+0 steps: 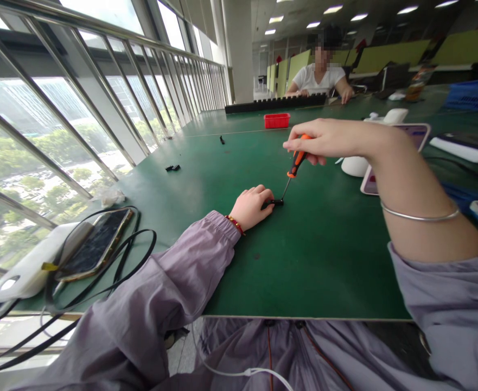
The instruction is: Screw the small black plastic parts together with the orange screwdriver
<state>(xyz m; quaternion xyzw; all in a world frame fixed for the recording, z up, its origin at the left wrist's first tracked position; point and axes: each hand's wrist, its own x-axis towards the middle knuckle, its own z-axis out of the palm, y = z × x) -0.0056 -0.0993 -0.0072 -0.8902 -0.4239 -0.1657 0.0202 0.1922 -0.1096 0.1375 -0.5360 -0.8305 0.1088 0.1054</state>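
Observation:
My right hand [314, 140] grips an orange and black screwdriver [298, 157] from above, the handle tilted and the thin shaft pointing down to the left. Its tip meets a small black part [278, 202] lying on the green table [328, 239]. The fingers of my left hand [254, 206] pinch that part at its left end and hold it against the tabletop. What kind of part it is I cannot make out. Two more small black pieces, one nearer [172, 168] and one farther [222, 140], lie to the left.
A red bin [276, 120] stands ahead, before a long black strip [279, 103] and a seated person in white. On the right are a phone on a white stand [355, 165] and a blue basket [472, 96]. A phone [96, 244] and looped cables lie left, beside the railing.

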